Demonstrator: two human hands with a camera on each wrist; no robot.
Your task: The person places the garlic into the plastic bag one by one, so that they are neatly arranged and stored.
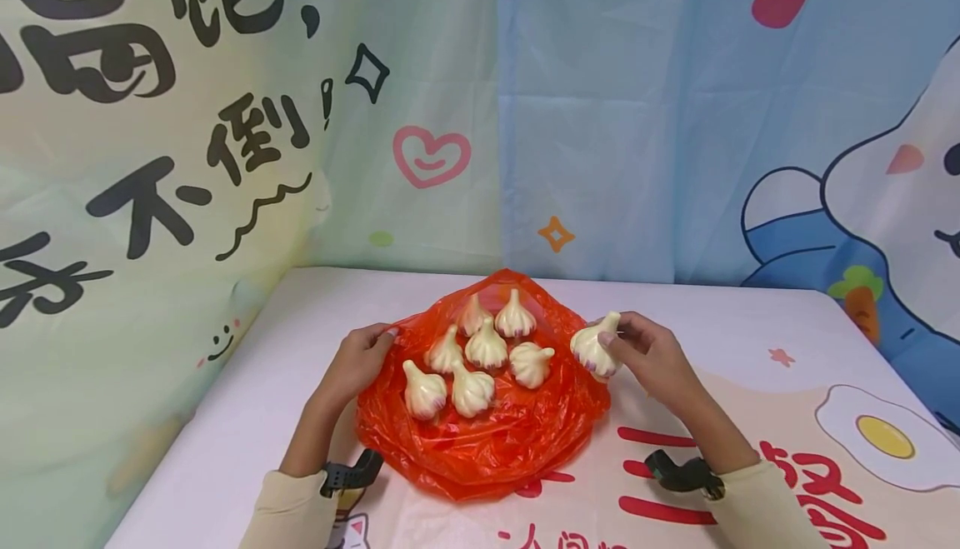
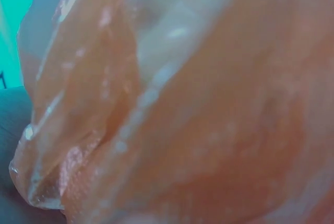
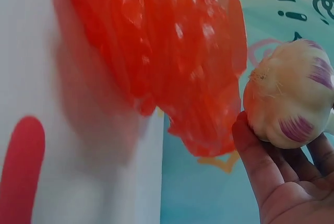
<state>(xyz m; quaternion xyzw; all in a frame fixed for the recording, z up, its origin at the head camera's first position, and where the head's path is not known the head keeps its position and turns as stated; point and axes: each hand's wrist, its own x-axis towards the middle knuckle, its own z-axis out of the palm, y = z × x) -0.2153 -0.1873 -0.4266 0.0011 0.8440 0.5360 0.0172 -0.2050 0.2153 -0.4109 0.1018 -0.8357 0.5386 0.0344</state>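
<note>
A red plastic bag lies spread on the table with several garlic bulbs on it. At the bag's left edge my left hand pinches the thin plastic between thumb and fingers. My right hand holds one garlic bulb by its side, over the bag's right edge. In the right wrist view that garlic bulb shows its root end and purple streaks, with the fingers against it. Blurred bag plastic fills most of the left wrist view.
The white table carries a printed mat with red lettering and a fried-egg picture. Behind it hangs a printed cloth, which also runs along the left side. Each wrist wears a black strap.
</note>
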